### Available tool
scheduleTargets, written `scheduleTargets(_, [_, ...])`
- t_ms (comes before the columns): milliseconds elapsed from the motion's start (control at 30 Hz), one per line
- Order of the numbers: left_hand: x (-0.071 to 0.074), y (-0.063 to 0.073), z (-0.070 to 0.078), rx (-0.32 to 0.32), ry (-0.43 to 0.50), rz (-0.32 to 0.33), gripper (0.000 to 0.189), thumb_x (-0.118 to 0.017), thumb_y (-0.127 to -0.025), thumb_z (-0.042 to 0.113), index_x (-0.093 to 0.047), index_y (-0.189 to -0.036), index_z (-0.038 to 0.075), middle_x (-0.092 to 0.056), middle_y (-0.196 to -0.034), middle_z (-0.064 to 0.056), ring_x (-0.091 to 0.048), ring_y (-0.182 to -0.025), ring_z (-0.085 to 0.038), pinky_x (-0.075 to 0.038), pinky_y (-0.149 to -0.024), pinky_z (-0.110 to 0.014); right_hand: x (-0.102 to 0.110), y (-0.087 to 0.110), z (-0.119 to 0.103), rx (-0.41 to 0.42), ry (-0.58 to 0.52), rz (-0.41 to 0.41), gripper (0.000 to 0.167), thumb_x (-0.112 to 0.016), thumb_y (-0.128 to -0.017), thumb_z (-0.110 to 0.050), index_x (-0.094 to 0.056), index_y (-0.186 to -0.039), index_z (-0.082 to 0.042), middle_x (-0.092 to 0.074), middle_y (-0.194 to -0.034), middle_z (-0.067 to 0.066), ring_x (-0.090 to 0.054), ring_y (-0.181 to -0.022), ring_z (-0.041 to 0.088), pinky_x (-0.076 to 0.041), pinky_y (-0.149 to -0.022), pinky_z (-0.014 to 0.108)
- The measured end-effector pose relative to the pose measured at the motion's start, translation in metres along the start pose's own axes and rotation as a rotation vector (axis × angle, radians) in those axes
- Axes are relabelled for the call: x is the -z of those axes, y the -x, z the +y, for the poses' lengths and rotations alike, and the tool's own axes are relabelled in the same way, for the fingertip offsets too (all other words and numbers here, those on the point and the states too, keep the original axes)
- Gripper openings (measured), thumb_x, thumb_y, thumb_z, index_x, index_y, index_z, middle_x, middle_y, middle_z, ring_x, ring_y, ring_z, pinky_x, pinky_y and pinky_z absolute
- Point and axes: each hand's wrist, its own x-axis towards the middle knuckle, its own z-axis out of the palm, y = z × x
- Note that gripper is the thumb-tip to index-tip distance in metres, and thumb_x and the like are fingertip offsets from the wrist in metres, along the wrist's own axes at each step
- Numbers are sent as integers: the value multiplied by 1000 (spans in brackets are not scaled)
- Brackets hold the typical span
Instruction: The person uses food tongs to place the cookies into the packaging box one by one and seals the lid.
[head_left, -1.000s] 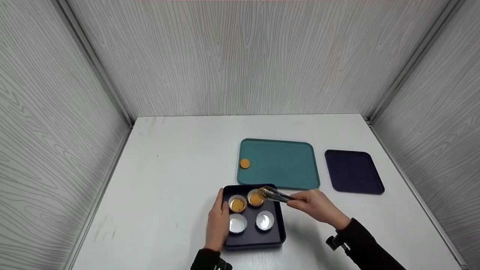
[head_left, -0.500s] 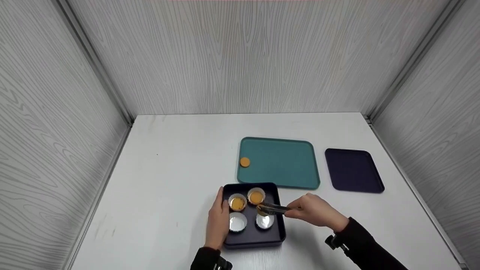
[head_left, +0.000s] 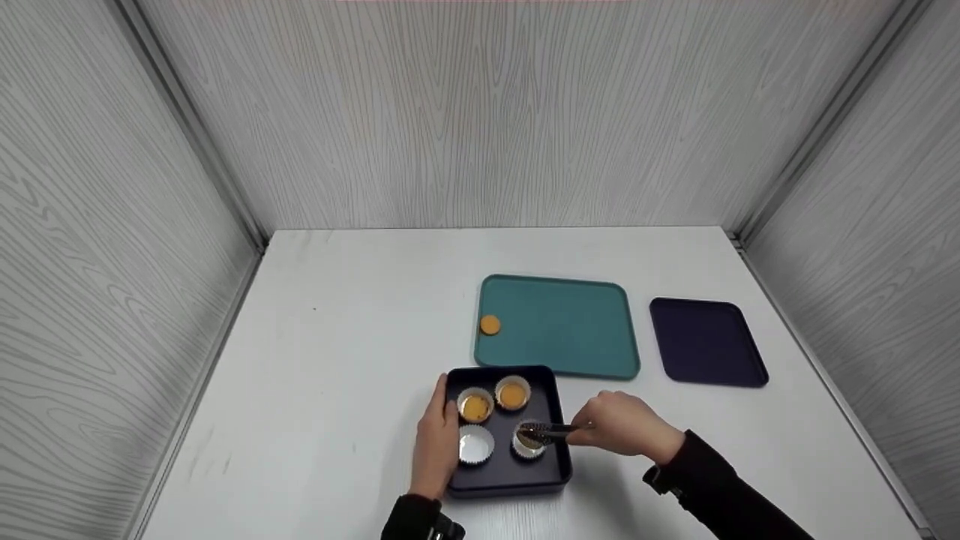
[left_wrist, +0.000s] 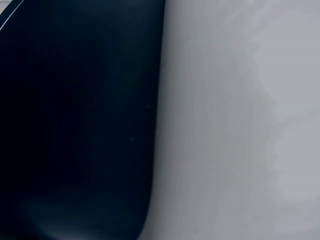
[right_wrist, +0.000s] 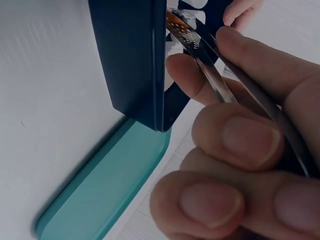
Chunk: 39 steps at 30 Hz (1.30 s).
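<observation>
A dark deep square pan [head_left: 501, 480] holds several white paper baking cups. My left hand [head_left: 435, 450] holds its left wall, fingers along the outside and thumb at the rim; the left wrist view shows a dark pan wall [left_wrist: 100, 125]. My right hand [head_left: 619, 424] grips small metal tongs [head_left: 555, 433] with perforated tips. Those tips are inside the near right cup [head_left: 517, 450], at an orange piece [right_wrist: 175, 21] partly hidden by them. Both far cups, left [head_left: 475, 406] and right [head_left: 513, 393], contain round orange pieces. Only white shows in the near left cup [head_left: 475, 444].
Behind the pan lies a teal tray [head_left: 562, 322] with one orange disc [head_left: 490, 325] at its left edge. To the right is a flat dark purple tray [head_left: 709, 341]. Grey wood-grain panels [head_left: 480, 112] enclose the white table [head_left: 337, 375] on three sides.
The tongs have moved from the far right cup toward me with an orange piece, and down into the near right cup. My left hand and the pan have stayed in place.
</observation>
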Motion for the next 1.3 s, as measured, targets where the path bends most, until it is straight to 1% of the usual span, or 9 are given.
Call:
scheduleTargets(133, [0, 0, 0, -4, 4, 2, 52, -41, -111, 21, -32, -162, 15, -36, -163, -9, -34, -150, -31, -28, -124, -50, -2, -1, 0, 0, 23, -1, 28, -76, -88, -30, -68, -63, -19, -50, -59, -17, -34, -53, 4, -29, -45, 23])
scheduleTargets(233, [-1, 0, 0, -1, 4, 6, 52, -41, -111, 21, -32, -162, 15, -37, -163, -9, -35, -150, -31, -29, -123, -50, -4, -2, -1, 2, 34, -3, 29, -76, -88, -30, -68, -63, -19, -49, -58, -17, -34, -53, 3, -29, -44, 24])
scheduleTargets(467, [-1, 0, 0, 3, 1, 8, 52, -41, -111, 21, -32, -162, 16, -37, -163, -8, -35, -149, -31, -29, -123, -51, -5, -4, -3, 16, 35, -3, 25, -77, -88, -30, -73, -66, -18, -56, -61, -16, -37, -54, 3, -33, -45, 24])
scheduleTargets(767, [0, 1, 2, -2, -4, 3, 53, -41, -111, 21, -31, -162, 15, -38, -162, -10, -36, -149, -32, -31, -122, -51, -5, -6, -3, 27, 55, -3, 27, -76, -88, -29, -71, -64, -18, -53, -61, -16, -36, -55, 3, -32, -46, 23])
scheduleTargets(933, [-1, 1, 2, 1, -1, 1, 52, -41, -111, 21, -32, -162, 14, -38, -162, -11, -36, -149, -33, -31, -122, -52, -5, -7, -2, 21, 33, -12, 23, -76, -87, -29, -73, -66, -20, -54, -61, -17, -36, -55, 4, -32, -46, 24])
scheduleTargets(1100, [0, 1, 2, 14, 2, -1, 53, -41, -111, 22, -31, -163, 16, -37, -163, -10, -35, -149, -32, -30, -122, -52, -7, -7, -2, 10, 16, -18, 19, -77, -86, -29, -77, -69, -20, -58, -62, -17, -38, -55, 4, -34, -46, 25])
scheduleTargets(1300, [0, 0, 1, 12, 8, 0, 52, -41, -111, 22, -31, -162, 15, -37, -163, -10, -35, -149, -32, -30, -122, -52, -9, -7, -2, 4, 21, -13, 15, -78, -85, -29, -80, -73, -21, -62, -64, -16, -40, -55, 4, -35, -46, 25])
